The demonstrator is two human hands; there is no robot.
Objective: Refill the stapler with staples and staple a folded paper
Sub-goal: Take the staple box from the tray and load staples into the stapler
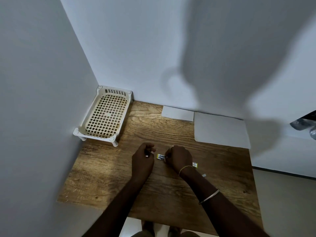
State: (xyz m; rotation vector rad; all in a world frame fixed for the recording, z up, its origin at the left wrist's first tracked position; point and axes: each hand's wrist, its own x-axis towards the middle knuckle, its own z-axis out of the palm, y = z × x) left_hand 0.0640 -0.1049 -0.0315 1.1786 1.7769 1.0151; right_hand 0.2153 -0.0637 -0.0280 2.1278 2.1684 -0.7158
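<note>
Near the front-middle of the wooden table we've got both hands working close together, w/ a small yellow-edged thing lying flat between them. Can't say for sure if it's the stapler itself or the staple box, too small to tell, but there's metal showing in the open part. Its long axis runs roughly left-right, so one end faces each hand.

Right hand is the nearer one: fingers curled down and pinched on the right end of it, prob holding it steady or working the staples in. Left hand sits just beside the left end, not touching it afaict; it's loosely curled w/ the fingertips pinched, and there's a tiny pale bit at the fingers, maybe a staple strip, can't confirm.

Another yellow piece peeks out behind the right wrist, and a small grey scrap lies near it.

Folded paper and a bigger sheet are well apart at the back by the wall, untouched. White basket sits in the corner.

Our guess: refill step not done yet, so whatever the left hand has needs to go in along that left-right axis.
</note>
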